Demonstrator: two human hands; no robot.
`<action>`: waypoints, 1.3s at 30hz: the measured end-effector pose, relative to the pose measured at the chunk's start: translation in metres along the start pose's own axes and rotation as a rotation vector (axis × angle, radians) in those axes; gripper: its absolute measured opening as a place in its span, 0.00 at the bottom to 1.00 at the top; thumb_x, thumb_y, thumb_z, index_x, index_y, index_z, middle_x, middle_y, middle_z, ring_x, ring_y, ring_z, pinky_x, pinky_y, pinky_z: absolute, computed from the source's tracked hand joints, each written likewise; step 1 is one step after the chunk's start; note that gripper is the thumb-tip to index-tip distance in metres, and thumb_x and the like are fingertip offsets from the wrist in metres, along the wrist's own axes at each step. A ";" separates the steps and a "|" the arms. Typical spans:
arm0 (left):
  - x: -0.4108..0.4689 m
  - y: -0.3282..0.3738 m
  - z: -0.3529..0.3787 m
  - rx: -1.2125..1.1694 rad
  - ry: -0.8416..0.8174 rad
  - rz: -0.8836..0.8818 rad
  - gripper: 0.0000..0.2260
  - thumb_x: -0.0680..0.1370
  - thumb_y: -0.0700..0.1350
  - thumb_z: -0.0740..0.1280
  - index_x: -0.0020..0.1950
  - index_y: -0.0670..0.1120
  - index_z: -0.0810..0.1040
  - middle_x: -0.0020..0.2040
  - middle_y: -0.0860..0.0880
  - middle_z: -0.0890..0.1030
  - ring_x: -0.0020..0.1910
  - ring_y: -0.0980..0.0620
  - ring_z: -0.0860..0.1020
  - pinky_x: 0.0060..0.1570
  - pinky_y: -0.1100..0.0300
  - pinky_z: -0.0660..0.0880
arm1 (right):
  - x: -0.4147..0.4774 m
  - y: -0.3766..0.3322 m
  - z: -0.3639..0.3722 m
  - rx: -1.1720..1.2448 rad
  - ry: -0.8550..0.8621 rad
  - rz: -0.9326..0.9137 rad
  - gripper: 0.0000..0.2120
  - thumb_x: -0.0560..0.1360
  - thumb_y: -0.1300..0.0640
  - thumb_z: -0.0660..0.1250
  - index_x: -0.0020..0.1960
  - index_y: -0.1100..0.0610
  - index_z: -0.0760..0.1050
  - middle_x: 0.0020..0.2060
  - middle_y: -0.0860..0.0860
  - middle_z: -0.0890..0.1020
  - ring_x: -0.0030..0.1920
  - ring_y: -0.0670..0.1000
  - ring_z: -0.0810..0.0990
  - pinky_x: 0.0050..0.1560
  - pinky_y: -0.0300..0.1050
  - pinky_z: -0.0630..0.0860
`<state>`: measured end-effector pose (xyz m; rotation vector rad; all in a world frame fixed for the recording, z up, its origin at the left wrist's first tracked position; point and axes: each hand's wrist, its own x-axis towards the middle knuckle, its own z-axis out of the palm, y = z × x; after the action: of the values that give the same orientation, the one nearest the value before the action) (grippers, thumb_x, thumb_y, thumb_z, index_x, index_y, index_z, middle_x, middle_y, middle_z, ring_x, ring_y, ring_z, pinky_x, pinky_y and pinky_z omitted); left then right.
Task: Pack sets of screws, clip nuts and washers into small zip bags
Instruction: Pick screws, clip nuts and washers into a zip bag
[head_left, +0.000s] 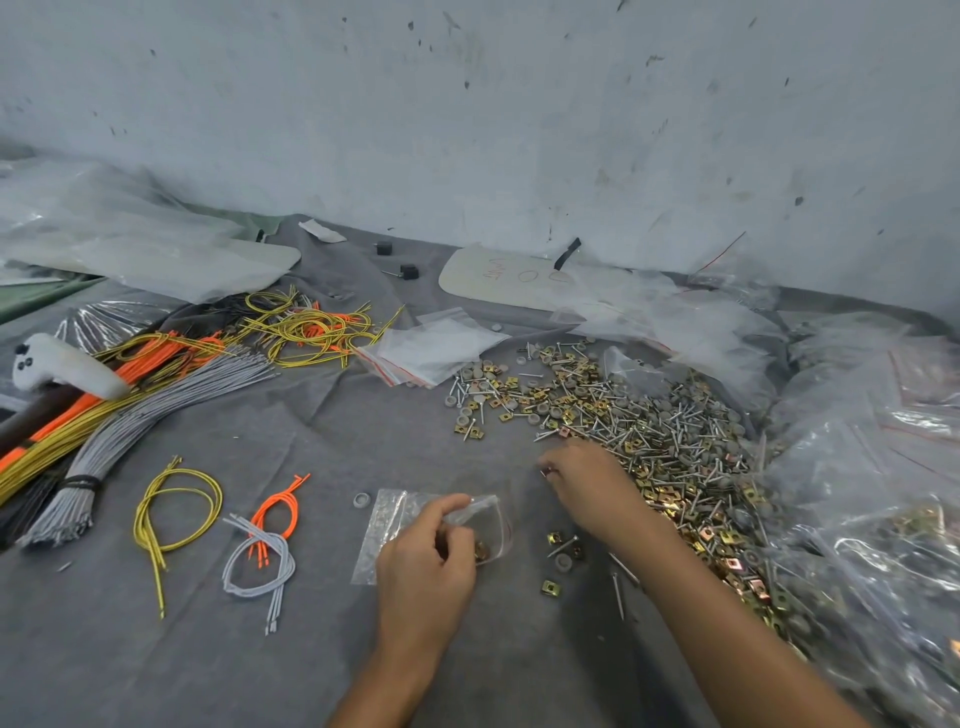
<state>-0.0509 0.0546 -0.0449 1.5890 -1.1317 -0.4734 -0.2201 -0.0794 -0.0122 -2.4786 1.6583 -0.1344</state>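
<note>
My left hand (426, 556) pinches the mouth of a small clear zip bag (387, 525) lying on the grey cloth; some brass-coloured parts show inside it near my fingers. My right hand (587, 483) reaches over the near edge of the big pile of screws, gold clip nuts and grey washers (649, 431), fingers curled, with a small part at its fingertips. A few loose clip nuts, a washer and screws (563, 553) lie between my hands. One grey washer (361, 501) sits left of the bag.
A stack of small zip bags (431, 351) lies behind. Bundles of orange, yellow and grey cords (156, 374) cover the left; small cord sets (260, 545) lie near. Large plastic bags (872, 467) crowd the right. A white controller (57, 366) rests far left.
</note>
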 end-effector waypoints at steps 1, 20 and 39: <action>0.000 0.001 0.000 -0.004 -0.001 0.000 0.16 0.70 0.46 0.61 0.52 0.55 0.83 0.28 0.59 0.74 0.28 0.58 0.73 0.35 0.56 0.73 | -0.001 0.000 0.000 0.011 0.010 0.010 0.11 0.80 0.61 0.62 0.56 0.54 0.82 0.55 0.54 0.80 0.57 0.57 0.77 0.57 0.50 0.75; -0.001 0.002 0.000 -0.001 -0.003 -0.002 0.16 0.70 0.46 0.61 0.53 0.54 0.84 0.28 0.61 0.74 0.28 0.58 0.73 0.34 0.59 0.71 | -0.034 0.014 0.024 0.137 0.189 0.008 0.03 0.81 0.58 0.61 0.52 0.55 0.74 0.49 0.52 0.76 0.49 0.56 0.74 0.49 0.52 0.72; -0.001 0.003 -0.001 0.010 -0.017 -0.028 0.14 0.70 0.46 0.61 0.51 0.59 0.81 0.31 0.60 0.77 0.30 0.58 0.74 0.37 0.53 0.76 | -0.070 -0.064 0.013 0.280 0.228 -0.258 0.06 0.78 0.48 0.67 0.51 0.49 0.77 0.48 0.44 0.74 0.53 0.48 0.73 0.48 0.43 0.69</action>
<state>-0.0518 0.0563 -0.0424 1.6148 -1.1272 -0.5011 -0.1870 0.0107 -0.0129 -2.5158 1.2753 -0.6547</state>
